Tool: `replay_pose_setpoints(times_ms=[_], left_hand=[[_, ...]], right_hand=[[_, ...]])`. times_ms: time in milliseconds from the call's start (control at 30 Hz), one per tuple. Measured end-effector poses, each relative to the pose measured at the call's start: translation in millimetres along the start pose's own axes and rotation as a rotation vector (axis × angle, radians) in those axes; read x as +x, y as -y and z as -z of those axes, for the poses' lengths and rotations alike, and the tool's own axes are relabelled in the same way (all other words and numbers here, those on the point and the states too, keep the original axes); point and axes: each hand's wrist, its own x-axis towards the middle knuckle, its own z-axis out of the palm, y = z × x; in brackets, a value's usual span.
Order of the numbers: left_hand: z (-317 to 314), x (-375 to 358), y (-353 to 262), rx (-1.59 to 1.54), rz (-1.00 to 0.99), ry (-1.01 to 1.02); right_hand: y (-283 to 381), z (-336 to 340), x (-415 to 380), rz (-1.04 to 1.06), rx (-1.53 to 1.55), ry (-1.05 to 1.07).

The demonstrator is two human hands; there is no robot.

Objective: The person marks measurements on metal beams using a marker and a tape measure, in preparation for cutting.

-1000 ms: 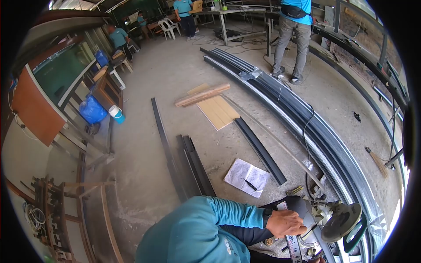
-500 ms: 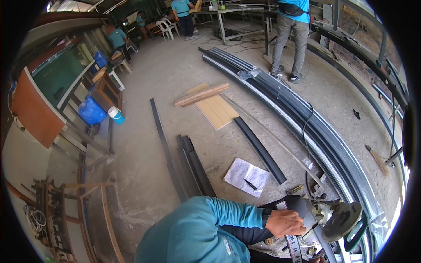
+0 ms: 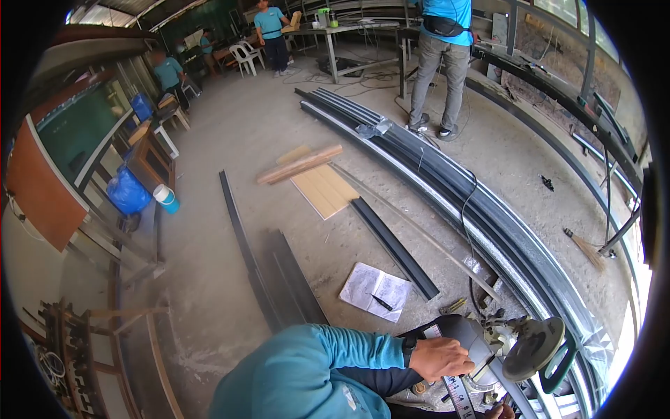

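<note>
My left hand (image 3: 441, 357), at the end of a teal sleeve with a dark wristband, has its fingers curled over a long strip with scale marks and black handwriting (image 3: 458, 397). The strip runs out on both sides of the hand. Just right of it stands a cut-off saw with a round disc (image 3: 534, 349) and a green handle (image 3: 560, 370). Part of my right hand (image 3: 500, 412) shows at the bottom edge, below the saw and close to a grey metal bar (image 3: 513, 387); its grip is mostly cut off by the frame.
An open notebook (image 3: 375, 293) with a pen (image 3: 381, 302) lies on the floor near dark metal channels (image 3: 396, 248). Long bundled metal profiles (image 3: 447, 181) curve along the right. Wooden planks (image 3: 300, 165) lie ahead. A co-worker (image 3: 441, 70) stands beyond the bundle, others farther back.
The view has swung, so the scene sits farther left and slightly lower. A dark channel by my left shoulder has turned and looks blurred. My left hand stays on the strip.
</note>
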Motion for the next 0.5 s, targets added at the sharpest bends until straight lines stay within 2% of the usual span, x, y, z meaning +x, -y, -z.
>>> replay_pose_setpoints(times_ms=[133,167,267,500], left_hand=[[2,0,-1,-0.02,-0.005,-0.018],[3,0,0,-0.017,-0.006,-0.018],[0,-1,-1,-0.023,-0.022,-0.07],[2,-2,-4,-0.005,-0.001,-0.059]], right_hand=[[-14,8,3,0.067,-0.064,0.07],[-7,4,4,0.07,0.0,0.053],[-24,5,-2,-0.204,0.189,-0.03],[15,26,0,-0.271,0.37,-0.269]])
